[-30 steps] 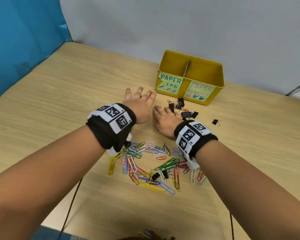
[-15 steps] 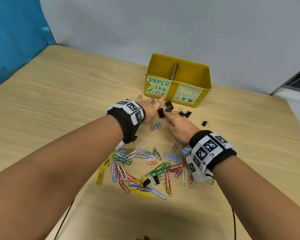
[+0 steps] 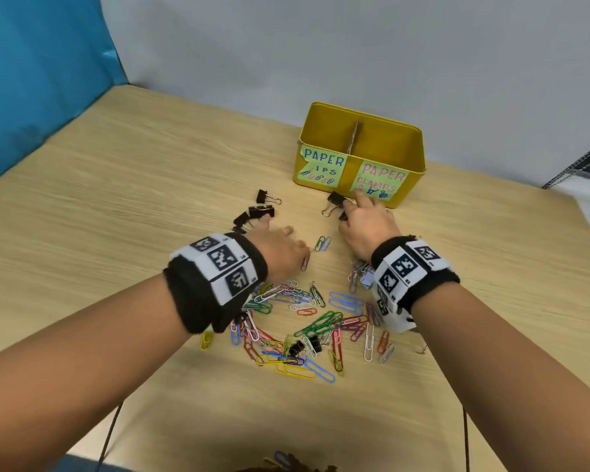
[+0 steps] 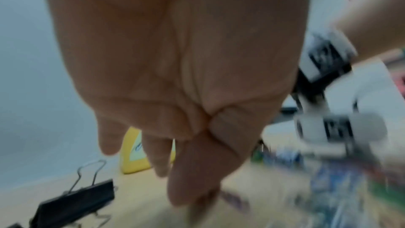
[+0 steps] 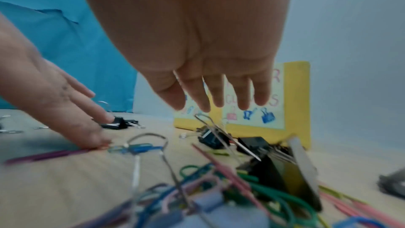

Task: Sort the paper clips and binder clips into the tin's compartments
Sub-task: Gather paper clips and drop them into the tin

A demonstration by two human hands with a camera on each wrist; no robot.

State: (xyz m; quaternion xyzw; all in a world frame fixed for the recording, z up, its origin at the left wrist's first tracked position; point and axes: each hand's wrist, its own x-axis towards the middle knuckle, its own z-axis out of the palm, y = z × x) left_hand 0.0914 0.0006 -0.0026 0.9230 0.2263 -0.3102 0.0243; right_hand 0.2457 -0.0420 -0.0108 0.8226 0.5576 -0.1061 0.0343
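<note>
Head view, change: half a second ago both hands met at the black binder clips before the tin [image 3: 361,131]; now the left hand [image 3: 280,250] has drawn apart to the left, fingers flat near a purple paper clip [image 3: 305,263], while the right hand [image 3: 368,226] spreads over one binder clip [image 3: 336,201] at the "clamps" label.
Head view, meaning: clamps seem split into two groups; nothing looks sorted yet.
Head view, surroundings: the paper clip pile [image 3: 307,321] lies on the worktop [image 3: 116,199] between the wrists, well short of the tin.
Left wrist view: blurred; left fingers [image 4: 190,179] extended, grasping nothing, a binder clip nearby.
Right wrist view: right fingers [image 5: 219,93] released, hovering; tangled clips could snag.
</note>
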